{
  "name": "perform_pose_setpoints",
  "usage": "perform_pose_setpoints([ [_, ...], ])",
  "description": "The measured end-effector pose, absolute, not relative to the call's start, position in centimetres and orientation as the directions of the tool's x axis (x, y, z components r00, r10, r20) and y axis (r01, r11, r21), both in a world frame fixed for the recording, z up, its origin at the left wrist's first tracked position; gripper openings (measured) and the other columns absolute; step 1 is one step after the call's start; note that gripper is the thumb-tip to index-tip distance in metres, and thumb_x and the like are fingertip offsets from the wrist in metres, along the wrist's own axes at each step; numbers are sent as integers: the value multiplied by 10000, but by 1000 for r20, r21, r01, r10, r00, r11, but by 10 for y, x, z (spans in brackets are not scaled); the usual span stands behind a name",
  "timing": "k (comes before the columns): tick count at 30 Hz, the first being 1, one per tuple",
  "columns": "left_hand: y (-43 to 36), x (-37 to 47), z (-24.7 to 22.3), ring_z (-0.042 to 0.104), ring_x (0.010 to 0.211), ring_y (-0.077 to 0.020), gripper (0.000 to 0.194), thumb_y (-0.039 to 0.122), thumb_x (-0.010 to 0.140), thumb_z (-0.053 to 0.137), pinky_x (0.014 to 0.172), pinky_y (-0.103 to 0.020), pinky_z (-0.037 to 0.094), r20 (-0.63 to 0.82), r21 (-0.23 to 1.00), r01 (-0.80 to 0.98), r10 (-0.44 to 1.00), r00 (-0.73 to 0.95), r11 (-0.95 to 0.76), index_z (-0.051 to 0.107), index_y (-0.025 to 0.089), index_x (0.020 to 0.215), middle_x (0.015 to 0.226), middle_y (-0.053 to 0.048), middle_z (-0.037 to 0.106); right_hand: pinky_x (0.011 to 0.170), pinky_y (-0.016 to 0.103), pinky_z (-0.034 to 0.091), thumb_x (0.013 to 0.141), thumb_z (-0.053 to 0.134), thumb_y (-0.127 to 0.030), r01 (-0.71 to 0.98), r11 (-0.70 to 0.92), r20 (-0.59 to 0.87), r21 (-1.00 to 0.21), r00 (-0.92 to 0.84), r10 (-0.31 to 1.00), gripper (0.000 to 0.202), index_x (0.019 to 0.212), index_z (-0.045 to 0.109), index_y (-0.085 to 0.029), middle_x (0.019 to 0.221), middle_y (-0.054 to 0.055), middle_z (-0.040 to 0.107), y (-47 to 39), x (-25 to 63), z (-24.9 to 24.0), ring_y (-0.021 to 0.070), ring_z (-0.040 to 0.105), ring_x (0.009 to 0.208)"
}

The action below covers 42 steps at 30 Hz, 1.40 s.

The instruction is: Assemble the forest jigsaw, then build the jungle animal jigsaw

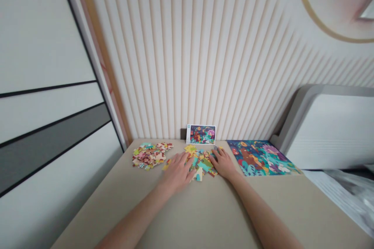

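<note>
A loose pile of jigsaw puzzle pieces (203, 164), mostly yellow and turquoise, lies in the middle of the table between my hands. My left hand (177, 171) rests over the pile's left side, palm down with its fingers apart, hiding some pieces. On the right edge of the pile, my right hand (223, 162) lies with its fingers spread over the pieces. Neither hand visibly grips a piece. Further left sits a second heap of puzzle pieces (149, 156), more red, pink and cream, apart from my left hand.
A small picture card (202, 135) leans upright against the ribbed wall (175, 46). To the right, a colourful flat picture (260, 157) of the same scene lies on the beige table (187, 218). A white cabinet (43, 155) stands left; a grey-framed headboard (330, 124) is right.
</note>
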<state>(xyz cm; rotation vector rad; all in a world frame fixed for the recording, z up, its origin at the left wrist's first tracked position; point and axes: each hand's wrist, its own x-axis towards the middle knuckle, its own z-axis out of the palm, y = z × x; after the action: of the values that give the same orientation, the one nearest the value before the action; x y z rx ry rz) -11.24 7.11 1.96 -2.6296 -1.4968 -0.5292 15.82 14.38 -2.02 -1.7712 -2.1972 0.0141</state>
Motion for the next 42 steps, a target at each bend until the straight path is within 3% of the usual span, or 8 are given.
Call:
perform_pose_setpoints([
  [5, 67, -140, -5, 358, 1434, -311, 555, 503, 1039, 320, 1200, -521, 251, 286, 165, 890, 884, 370, -425, 420, 256, 1526, 1527, -127, 443, 1178, 496, 290, 1025, 343, -557, 944, 266, 207, -197, -225, 952, 580, 1460, 549, -233, 1558, 118, 462, 130, 161, -22, 320, 375, 1448],
  [10, 66, -142, -6, 396, 1410, -277, 521, 482, 1039, 342, 1220, -480, 255, 262, 239, 827, 854, 449, -508, 447, 282, 1508, 1511, -90, 475, 1146, 447, 337, 1024, 335, -568, 911, 370, 181, -185, -338, 923, 543, 1381, 629, -284, 1502, 82, 533, 110, 165, 0, 291, 468, 1373],
  [16, 58, -145, 8, 439, 1398, -248, 472, 460, 1011, 454, 1193, -399, 345, 247, 355, 667, 753, 609, -655, 514, 323, 1459, 1524, -53, 467, 961, 329, 451, 1064, 192, -508, 895, 388, 192, -219, -350, 917, 645, 1102, 760, -203, 1065, 116, 747, 105, 162, 13, 239, 650, 1045],
  [21, 57, -142, 2, 399, 1438, -274, 525, 486, 977, 534, 1202, -427, 341, 299, 372, 606, 709, 639, -703, 497, 305, 1469, 1565, -70, 418, 1093, 436, 369, 1035, 349, -537, 938, 281, 254, -203, -227, 940, 531, 1375, 627, -239, 1428, 137, 584, 110, 162, -6, 289, 501, 1331],
  [24, 62, -144, -7, 328, 1472, -339, 708, 588, 919, 587, 1220, -531, 271, 335, 328, 680, 754, 565, -656, 411, 273, 1528, 1581, -118, 394, 1100, 458, 364, 1025, 393, -525, 922, 313, 236, -229, -260, 936, 495, 1380, 626, -271, 1428, 125, 579, 111, 164, -11, 292, 487, 1339],
  [29, 66, -148, -12, 390, 1424, -369, 845, 689, 882, 572, 1197, -563, 284, 295, 353, 697, 782, 549, -623, 353, 240, 1564, 1531, -162, 448, 1027, 418, 425, 1003, 473, -485, 829, 466, 309, -309, -375, 874, 395, 1195, 738, -263, 1195, 116, 674, 108, 162, -5, 267, 586, 1141],
  [35, 62, -148, -6, 487, 1356, -318, 712, 609, 887, 619, 1152, -442, 391, 296, 414, 558, 686, 664, -719, 477, 266, 1495, 1460, -130, 517, 804, 327, 484, 1043, 405, -454, 692, 571, 314, -442, -477, 821, 436, 916, 746, -214, 842, 69, 686, 102, 151, 2, 204, 623, 829],
  [42, 55, -145, 2, 523, 1347, -299, 642, 437, 893, 627, 1153, -402, 411, 298, 444, 439, 591, 749, -781, 478, 275, 1496, 1503, -100, 509, 1009, 391, 464, 1035, 422, -457, 657, 582, 335, -479, -476, 813, 402, 1222, 704, -239, 1188, 103, 705, 120, 136, -1, 241, 633, 1103],
])
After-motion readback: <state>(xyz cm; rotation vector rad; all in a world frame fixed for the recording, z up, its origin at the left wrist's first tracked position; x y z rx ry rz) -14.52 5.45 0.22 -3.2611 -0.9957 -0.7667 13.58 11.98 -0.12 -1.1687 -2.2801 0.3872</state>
